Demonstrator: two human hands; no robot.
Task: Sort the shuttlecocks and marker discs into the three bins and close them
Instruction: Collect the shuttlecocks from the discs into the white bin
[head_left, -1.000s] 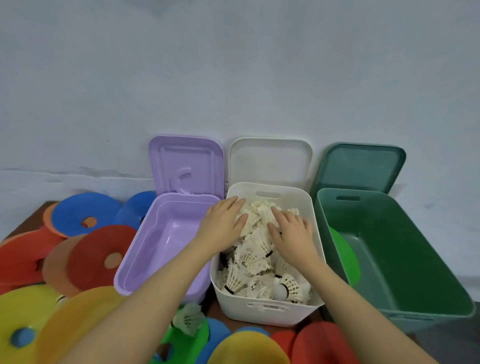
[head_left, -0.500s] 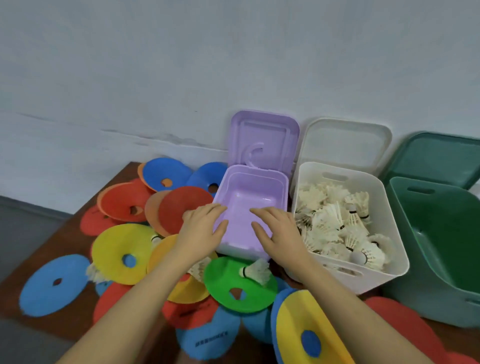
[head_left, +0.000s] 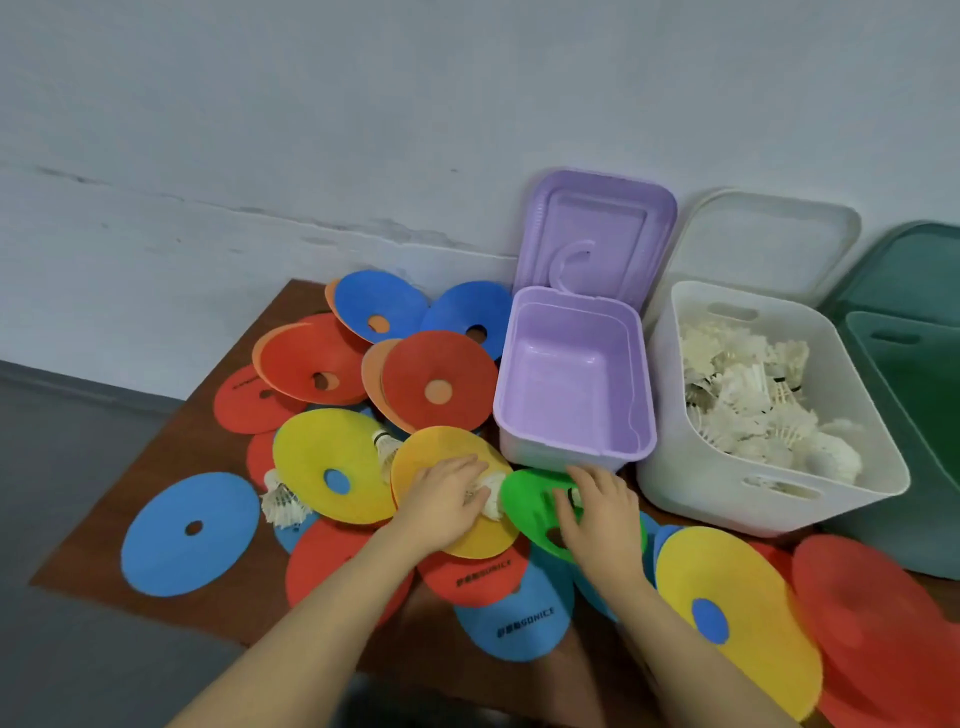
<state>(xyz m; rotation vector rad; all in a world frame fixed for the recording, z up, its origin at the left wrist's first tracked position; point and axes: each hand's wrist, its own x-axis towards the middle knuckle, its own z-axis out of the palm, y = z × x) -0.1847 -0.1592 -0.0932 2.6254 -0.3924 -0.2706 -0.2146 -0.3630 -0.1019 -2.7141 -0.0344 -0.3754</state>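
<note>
The step in hand looks like picking loose shuttlecocks out of the heap of discs. The left hand (head_left: 441, 501) lies on an orange-yellow flat plastic marker disc (head_left: 451, 488), its fingers curled onto a white feathered shuttlecock (head_left: 492, 501) at that disc's right edge; whether they truly grip it I cannot tell. The right hand (head_left: 597, 514) rests on a green plastic marker disc (head_left: 524, 501), fingers bent over something small and dark-banded, perhaps another shuttlecock, though it is mostly hidden.

The lilac plastic bin (head_left: 574, 384) stands just behind both hands, lid propped open, nothing visible inside. Beside it the white plastic bin (head_left: 670, 467) holds a pile of shuttlecocks, and the dark green plastic bin (head_left: 904, 364) shows at the frame's right edge. Two more shuttlecocks, one (head_left: 283, 504) by the yellow marker disc (head_left: 332, 467) and one (head_left: 387, 447) behind it, lie among discs spread over the brown table (head_left: 83, 561).

Next, each hand probably needs a firm pinch, a lift clear of the discs, then a carry rightward to the white bin.
</note>
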